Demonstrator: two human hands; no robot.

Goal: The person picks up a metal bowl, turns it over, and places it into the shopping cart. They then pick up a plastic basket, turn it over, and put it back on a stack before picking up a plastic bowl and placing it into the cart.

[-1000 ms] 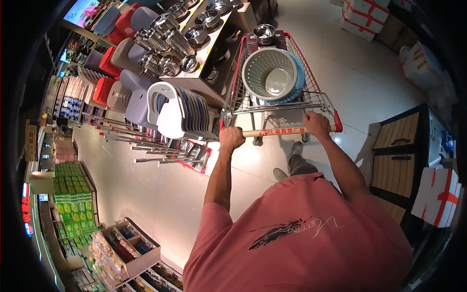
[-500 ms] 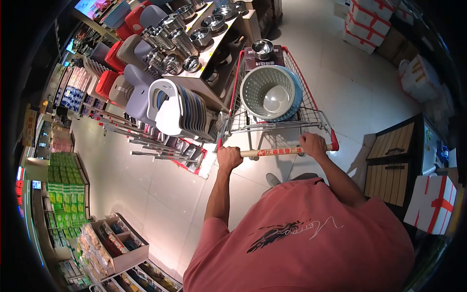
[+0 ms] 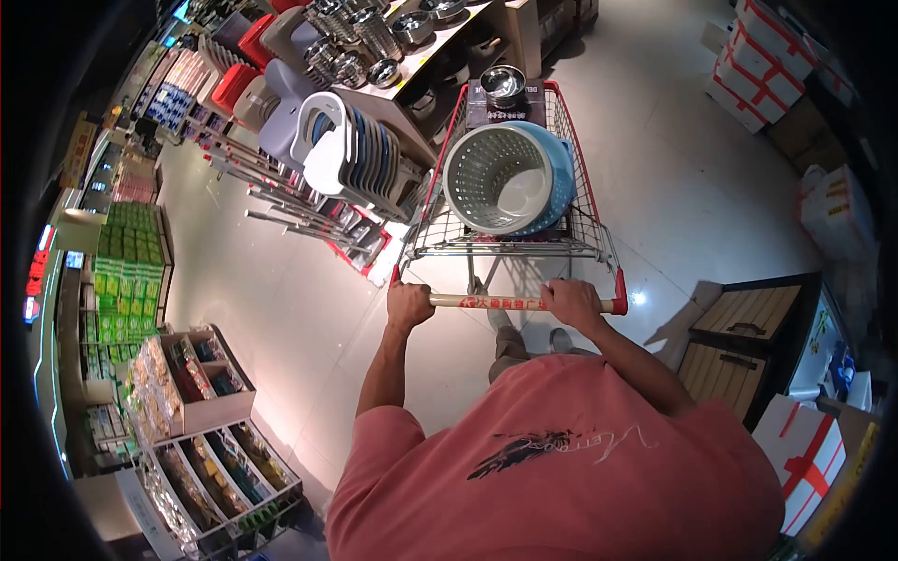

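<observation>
Both hands grip the handle bar of a shopping cart [image 3: 510, 303] in front of me. My left hand [image 3: 410, 306] is wrapped around the bar's left end, near a red corner piece. Further along, my right hand [image 3: 572, 303] closes round it short of the right red corner. Inside the cart lies a tilted grey perforated basket [image 3: 468, 192], with a blue basket [image 3: 561, 182] nested around its outside. Toward the cart's front, a shiny metal bowl [image 3: 503, 86] sits on a dark printed box [image 3: 530, 107].
To the left stand a stack of plastic stools [image 3: 346, 159] and a display table of steel pots [image 3: 412, 30]. White boxes with red tape [image 3: 762, 70] are piled at far right. A wood-fronted cabinet [image 3: 744, 323] is close on my right. Snack bins [image 3: 210, 467] are at lower left.
The cart and both hands have shifted slightly left in view, the grip unchanged. The cabinet and snack bins sit differently, and more of my legs shows below the bar.
</observation>
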